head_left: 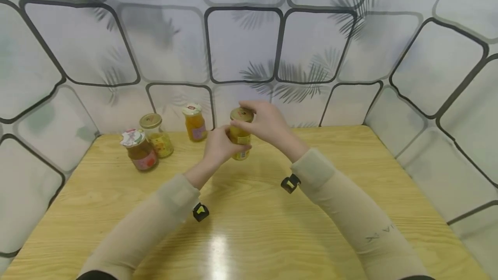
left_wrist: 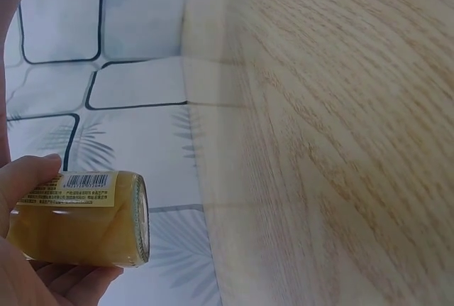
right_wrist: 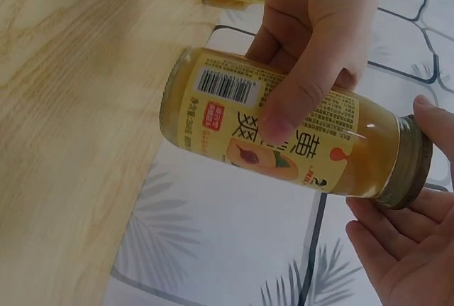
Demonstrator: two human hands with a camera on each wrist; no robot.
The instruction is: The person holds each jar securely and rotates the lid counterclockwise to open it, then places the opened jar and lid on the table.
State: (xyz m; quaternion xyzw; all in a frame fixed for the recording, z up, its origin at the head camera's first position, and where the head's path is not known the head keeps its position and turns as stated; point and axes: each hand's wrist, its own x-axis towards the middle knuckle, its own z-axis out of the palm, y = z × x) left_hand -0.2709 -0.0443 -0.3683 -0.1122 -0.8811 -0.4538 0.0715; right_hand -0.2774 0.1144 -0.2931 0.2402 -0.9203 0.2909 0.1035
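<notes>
Centrally, a person holds a glass jar (right_wrist: pixel 301 153) upright in both hands, seemingly raised a little off the wooden table (head_left: pixel 249 211), near its far edge. The left hand (head_left: pixel 221 144) wraps round the body, thumb on one face, fingers on the other. The right hand (head_left: pixel 268 118) pinches the lid (head_left: pixel 241 114) by its rim, thumb in front and fingers behind. Amber contents fill most of the glass, and a yellow label shows a fruit picture and a barcode.

Being glass and nearly full, the jar is probably fairly heavy for its size, stiff under pressure and breakable if dropped. The bare, shiny glass is likely slippery, more so if damp; the paper label should give better grip. The surest hold looks to be low round the labelled middle with one hand, leaving the lid's edge to the other. Three more jars (head_left: pixel 198 125) stand to the left on the table, apart from this one.
</notes>
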